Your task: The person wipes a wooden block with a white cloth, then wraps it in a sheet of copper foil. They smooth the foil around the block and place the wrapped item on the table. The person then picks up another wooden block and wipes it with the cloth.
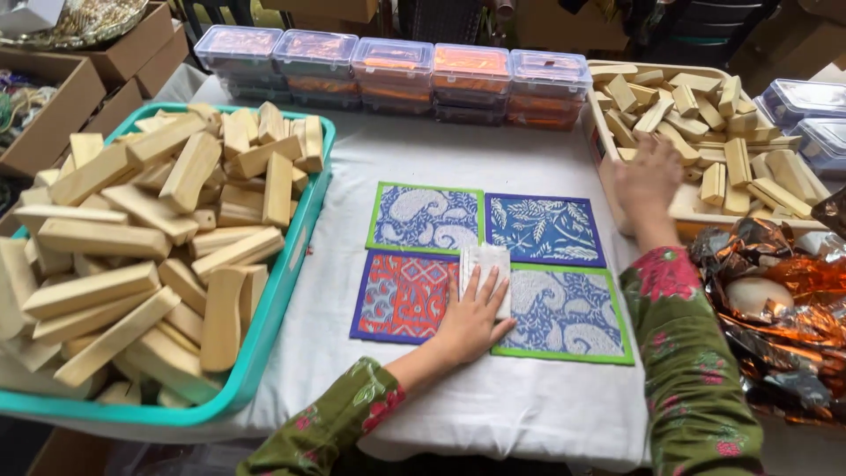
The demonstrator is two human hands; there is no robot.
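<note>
The left hand (471, 319) lies flat, palm down, fingers spread and straight, on a small white textured block (485, 269) that sits where four patterned cards meet on the white cloth-covered table (529, 405). The fingertips (478, 275) press on the near half of the white block, whose far end shows clear beyond them; nothing is gripped, the hand only rests on top.

The block overlaps the red-and-blue card with a purple border (397, 295) on its left and the blue paisley card with a green border (568, 313) on its right. Beyond them lie a second green-bordered paisley card (426, 217) and a dark blue leaf-print card (542, 229).

The right hand (648, 176) reaches to the near rim of a cream tray (705, 204) heaped with short pale wooden blocks (705, 115). Its fingers curl over the rim among the blocks, but whether they grasp one I cannot tell.

On the left, a teal plastic tub (282, 300) holds a pile of longer pale wooden bars (150, 238). A row of clear lidded plastic boxes with orange contents (397, 70) stands along the far edge. Crumpled copper-coloured foil wrap (784, 300) lies at the right.
</note>
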